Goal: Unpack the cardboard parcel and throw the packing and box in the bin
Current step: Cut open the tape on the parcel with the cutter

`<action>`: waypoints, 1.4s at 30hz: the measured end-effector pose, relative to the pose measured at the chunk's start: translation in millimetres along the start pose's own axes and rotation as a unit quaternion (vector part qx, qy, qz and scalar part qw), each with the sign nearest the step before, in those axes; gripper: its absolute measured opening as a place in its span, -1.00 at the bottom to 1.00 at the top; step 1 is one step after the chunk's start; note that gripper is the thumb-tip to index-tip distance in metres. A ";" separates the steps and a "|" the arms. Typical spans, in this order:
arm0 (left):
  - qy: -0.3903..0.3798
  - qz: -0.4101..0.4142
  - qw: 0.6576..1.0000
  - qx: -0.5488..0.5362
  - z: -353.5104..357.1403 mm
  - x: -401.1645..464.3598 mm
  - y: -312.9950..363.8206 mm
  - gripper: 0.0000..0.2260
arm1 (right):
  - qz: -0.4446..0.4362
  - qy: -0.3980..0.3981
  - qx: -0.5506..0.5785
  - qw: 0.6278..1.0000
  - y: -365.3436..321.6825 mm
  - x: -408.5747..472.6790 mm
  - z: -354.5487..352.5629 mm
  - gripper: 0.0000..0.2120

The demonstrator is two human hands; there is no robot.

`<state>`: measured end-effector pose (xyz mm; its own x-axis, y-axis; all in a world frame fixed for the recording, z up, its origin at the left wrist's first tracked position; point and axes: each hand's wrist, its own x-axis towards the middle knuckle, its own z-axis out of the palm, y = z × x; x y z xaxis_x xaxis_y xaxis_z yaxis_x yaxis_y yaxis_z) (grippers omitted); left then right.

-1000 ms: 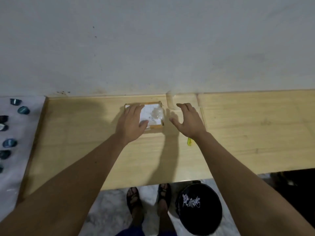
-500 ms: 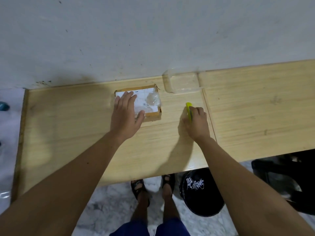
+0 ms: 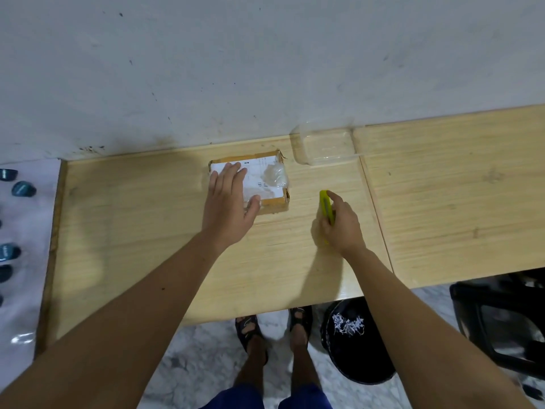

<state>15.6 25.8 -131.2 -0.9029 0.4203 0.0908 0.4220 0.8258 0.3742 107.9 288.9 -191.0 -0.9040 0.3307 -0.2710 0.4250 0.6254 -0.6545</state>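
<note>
Parcel [image 3: 259, 181] flat, label up, long axis across table [image 3: 442, 187]

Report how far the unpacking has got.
Done: nothing yet; the parcel is sealed on the table. In hand: left hand steadies it, right hand grips the yellow cutter. Left: cutting, emptying, binning everything in the bin.

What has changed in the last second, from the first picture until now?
The right hand drew back from beside the parcel and took hold of the yellow cutter, which it now grips. The left hand stayed flat on the parcel, which is still sealed on the table.
</note>
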 end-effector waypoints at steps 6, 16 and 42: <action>-0.037 0.020 0.998 0.036 -3.4 1.8 -2.8 -0.44 | 0.020 -0.010 0.209 0.978 -36.7 -9.2 -3.3 -0.52; -0.084 0.095 0.987 0.102 -5.8 31.2 -22.7 -0.40 | 0.054 -0.130 0.387 0.911 -86.9 -11.3 -21.7 -0.40; -0.102 0.061 0.984 0.132 6.4 32.7 -22.5 -0.34 | -0.058 0.052 0.090 0.993 -107.9 7.9 -19.5 -0.69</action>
<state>-22.9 23.4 -142.5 -0.8203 0.5667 -0.0772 0.5571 0.8222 0.1166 55.9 237.8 -108.8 -0.9325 0.3415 -0.1178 0.2948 0.5308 -0.7946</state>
